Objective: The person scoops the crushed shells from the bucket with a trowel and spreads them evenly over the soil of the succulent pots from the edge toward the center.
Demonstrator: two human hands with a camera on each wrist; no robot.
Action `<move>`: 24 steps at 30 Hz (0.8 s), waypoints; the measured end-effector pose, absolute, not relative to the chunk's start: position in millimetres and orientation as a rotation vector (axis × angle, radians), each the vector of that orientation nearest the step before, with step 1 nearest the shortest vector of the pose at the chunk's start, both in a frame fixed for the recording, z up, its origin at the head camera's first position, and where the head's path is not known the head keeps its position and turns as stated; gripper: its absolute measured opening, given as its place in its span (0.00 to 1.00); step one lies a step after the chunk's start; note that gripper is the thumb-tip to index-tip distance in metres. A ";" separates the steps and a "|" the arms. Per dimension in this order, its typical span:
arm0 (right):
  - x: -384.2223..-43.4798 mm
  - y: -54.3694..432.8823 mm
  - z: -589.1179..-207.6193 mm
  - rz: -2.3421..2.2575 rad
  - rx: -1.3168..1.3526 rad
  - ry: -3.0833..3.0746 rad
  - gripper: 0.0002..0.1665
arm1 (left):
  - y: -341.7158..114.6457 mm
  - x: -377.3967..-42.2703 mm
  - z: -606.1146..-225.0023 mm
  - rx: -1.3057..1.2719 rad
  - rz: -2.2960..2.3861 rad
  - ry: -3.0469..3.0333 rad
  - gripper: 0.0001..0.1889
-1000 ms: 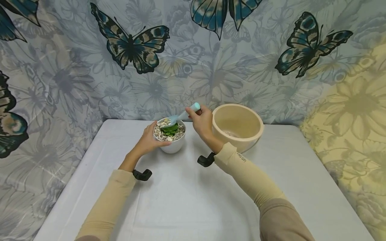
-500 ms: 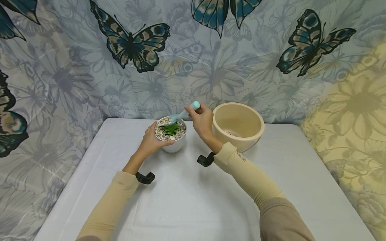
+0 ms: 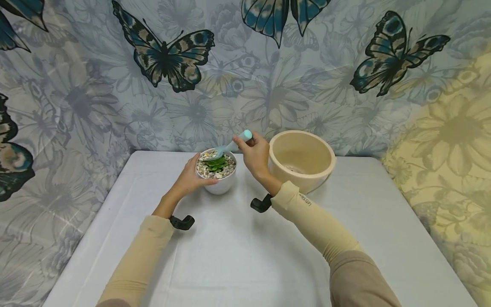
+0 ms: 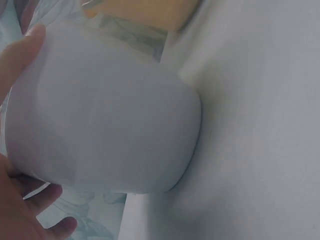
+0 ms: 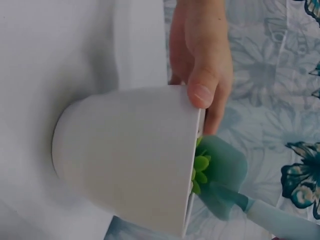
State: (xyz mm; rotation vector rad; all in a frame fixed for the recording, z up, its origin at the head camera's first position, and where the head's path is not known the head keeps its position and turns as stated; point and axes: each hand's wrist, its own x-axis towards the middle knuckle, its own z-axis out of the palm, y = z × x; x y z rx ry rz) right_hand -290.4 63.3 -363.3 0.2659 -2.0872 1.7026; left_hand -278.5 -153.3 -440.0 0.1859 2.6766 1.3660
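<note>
My left hand grips the small white plant pot at its left side, thumb toward the front and fingers around the back. In the pot, pale pebbles surround a green succulent. My right hand pinches the handle of a small light-blue hand trowel, whose blade slants down over the pebbles and the plant's back edge. The right wrist view shows the trowel's teal blade behind the leaves, above the pot's rim. In the left wrist view, the white pot wall hides the plant.
A larger beige planter stands right of my right hand, with a few small bits on its floor. A white cloth covers the table. Behind its back edge hangs a butterfly-patterned curtain.
The trowel blade has lifted slightly off the succulent's leaves toward the pot's back. The pot and my left hand shifted a little right, then back left. Both holds are kept.
</note>
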 end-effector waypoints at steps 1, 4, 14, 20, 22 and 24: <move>-290.4 63.2 -363.5 1.699 0.265 -2.091 0.17 | -152.1 -278.2 -440.8 0.175 1.366 2.690 0.66; -290.2 63.2 -362.8 1.693 0.261 -2.087 0.16 | -147.0 -275.4 -440.4 0.154 1.344 2.750 0.67; -291.6 63.1 -356.3 1.647 0.369 -2.030 0.13 | -152.1 -274.1 -434.9 0.171 1.225 2.770 0.67; -289.9 61.7 -358.4 1.634 0.354 -2.050 0.15 | -157.3 -279.8 -439.1 0.192 1.334 2.676 0.66; -289.3 61.5 -359.4 1.635 0.345 -2.054 0.15 | -154.5 -279.2 -440.6 0.171 1.365 2.678 0.66; -288.8 61.6 -360.1 1.637 0.343 -2.054 0.15 | -150.2 -277.2 -441.3 0.150 1.383 2.699 0.66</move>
